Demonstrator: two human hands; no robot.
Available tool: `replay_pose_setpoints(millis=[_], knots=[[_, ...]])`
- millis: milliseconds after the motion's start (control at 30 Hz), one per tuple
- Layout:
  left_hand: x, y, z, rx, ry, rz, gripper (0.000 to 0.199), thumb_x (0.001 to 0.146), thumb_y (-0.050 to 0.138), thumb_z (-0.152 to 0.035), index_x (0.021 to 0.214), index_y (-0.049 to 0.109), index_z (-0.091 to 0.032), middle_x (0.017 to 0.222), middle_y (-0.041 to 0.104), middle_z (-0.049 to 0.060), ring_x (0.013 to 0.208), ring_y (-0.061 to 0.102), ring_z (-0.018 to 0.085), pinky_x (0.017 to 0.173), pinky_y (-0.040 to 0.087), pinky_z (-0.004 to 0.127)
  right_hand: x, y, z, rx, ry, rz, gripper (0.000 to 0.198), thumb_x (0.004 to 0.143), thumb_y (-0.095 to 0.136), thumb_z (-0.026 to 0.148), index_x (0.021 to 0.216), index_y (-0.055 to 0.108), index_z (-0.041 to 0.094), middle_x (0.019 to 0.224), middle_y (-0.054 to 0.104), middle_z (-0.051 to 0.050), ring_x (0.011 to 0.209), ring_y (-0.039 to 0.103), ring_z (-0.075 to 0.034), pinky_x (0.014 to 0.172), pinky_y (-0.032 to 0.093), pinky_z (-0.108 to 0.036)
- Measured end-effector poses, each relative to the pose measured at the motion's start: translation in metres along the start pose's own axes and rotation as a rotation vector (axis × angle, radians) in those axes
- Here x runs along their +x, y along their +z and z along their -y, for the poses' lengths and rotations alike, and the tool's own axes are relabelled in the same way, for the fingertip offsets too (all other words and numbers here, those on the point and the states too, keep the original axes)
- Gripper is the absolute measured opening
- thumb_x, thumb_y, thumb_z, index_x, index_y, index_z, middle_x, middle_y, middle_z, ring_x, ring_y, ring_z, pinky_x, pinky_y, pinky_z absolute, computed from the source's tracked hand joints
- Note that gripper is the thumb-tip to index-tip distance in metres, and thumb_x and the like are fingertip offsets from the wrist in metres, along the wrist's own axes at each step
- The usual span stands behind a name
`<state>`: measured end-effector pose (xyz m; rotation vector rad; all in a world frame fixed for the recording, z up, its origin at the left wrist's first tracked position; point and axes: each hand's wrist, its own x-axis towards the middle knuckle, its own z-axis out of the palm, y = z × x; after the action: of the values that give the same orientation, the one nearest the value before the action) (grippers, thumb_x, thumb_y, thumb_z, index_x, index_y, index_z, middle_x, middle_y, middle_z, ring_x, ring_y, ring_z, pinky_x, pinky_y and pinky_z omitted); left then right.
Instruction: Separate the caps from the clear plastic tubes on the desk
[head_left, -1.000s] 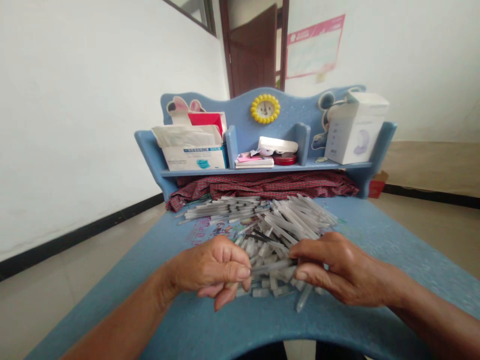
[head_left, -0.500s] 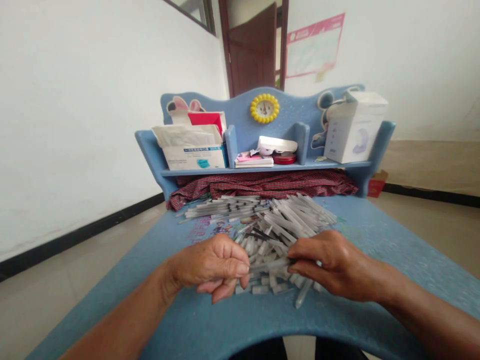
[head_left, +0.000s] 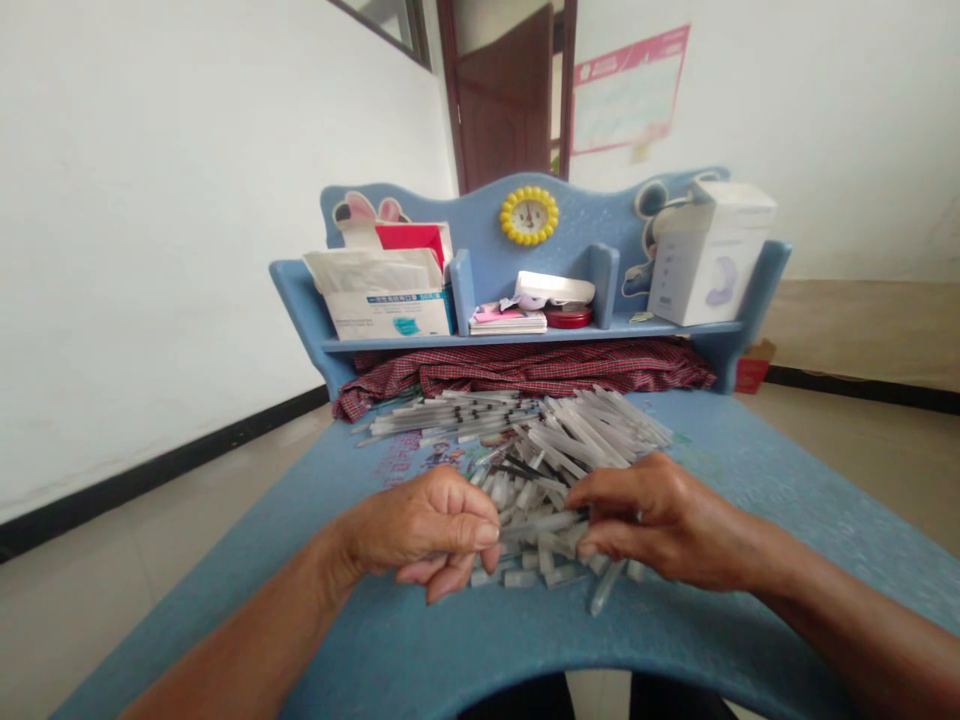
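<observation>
My left hand (head_left: 435,530) is closed, thumb and forefinger pinching a translucent pen barrel (head_left: 541,526) that points to the right. At the barrel's dark-tipped right end, the thumb and forefinger of my right hand (head_left: 652,520) stand apart, one above and one below it. Whether its other fingers touch anything is hidden. Under and behind both hands lies a heap of short clear pen caps (head_left: 525,578). Farther back are a pile of frosted pen barrels (head_left: 592,430) and a row of pens with dark bands (head_left: 450,415).
The blue desk (head_left: 360,650) carries a red checked cloth (head_left: 525,368) along its back. Above it, a shelf holds a mask box (head_left: 390,312), notebooks (head_left: 508,322), a round red tin (head_left: 568,317) and a white carton (head_left: 709,260). A yellow clock (head_left: 529,216) is on the backboard.
My right thumb and forefinger have spread from a pinch at the barrel's right end, and the hand has shifted slightly left. My left hand keeps its grip almost unmoved.
</observation>
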<state>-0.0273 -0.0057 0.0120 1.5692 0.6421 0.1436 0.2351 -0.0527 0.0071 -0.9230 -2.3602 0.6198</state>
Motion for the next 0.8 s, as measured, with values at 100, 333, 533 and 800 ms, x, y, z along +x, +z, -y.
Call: replay_pose_setpoints(millis=[100, 333, 533, 800], knots=[[0.0005, -0.0002, 0.0005, -0.001, 0.007, 0.0, 0.033, 0.082, 0.058, -0.041, 0.076, 0.065, -0.009, 0.041, 0.055, -0.001, 0.023, 0.028, 0.003, 0.025, 0.018, 0.012, -0.0001, -0.0003, 0.0007, 0.019, 0.018, 0.025, 0.024, 0.092, 0.048, 0.033, 0.083, 0.061, 0.016, 0.057, 0.053, 0.003, 0.049, 0.047, -0.007, 0.047, 0.034, -0.018], [0.0016, -0.0005, 0.0021, -0.009, -0.017, 0.014, 0.033, 0.082, 0.058, -0.041, 0.076, 0.065, -0.01, 0.041, 0.055, -0.002, 0.023, 0.029, 0.003, 0.026, 0.018, 0.012, -0.0004, 0.0016, 0.0033, -0.002, 0.066, -0.006, 0.012, 0.088, 0.054, 0.023, 0.079, 0.059, 0.017, 0.056, 0.052, 0.005, 0.05, 0.045, -0.007, 0.047, 0.033, -0.018], [0.0013, -0.0011, 0.0005, -0.011, -0.027, -0.009, 0.035, 0.081, 0.058, -0.043, 0.075, 0.064, -0.009, 0.041, 0.056, -0.001, 0.023, 0.029, 0.003, 0.025, 0.018, 0.012, 0.0013, 0.0022, 0.0009, 0.081, 0.114, 0.014, 0.022, 0.089, 0.053, 0.035, 0.085, 0.059, 0.014, 0.058, 0.055, 0.003, 0.051, 0.048, -0.008, 0.047, 0.036, -0.019], [0.0026, -0.001, 0.001, -0.008, -0.047, 0.001, 0.037, 0.079, 0.059, -0.046, 0.074, 0.064, -0.009, 0.04, 0.055, -0.001, 0.023, 0.029, 0.003, 0.026, 0.018, 0.013, 0.0009, 0.0037, 0.0003, 0.175, 0.195, -0.006, 0.015, 0.082, 0.062, 0.027, 0.089, 0.056, 0.015, 0.061, 0.056, 0.004, 0.054, 0.05, -0.008, 0.048, 0.038, -0.018]])
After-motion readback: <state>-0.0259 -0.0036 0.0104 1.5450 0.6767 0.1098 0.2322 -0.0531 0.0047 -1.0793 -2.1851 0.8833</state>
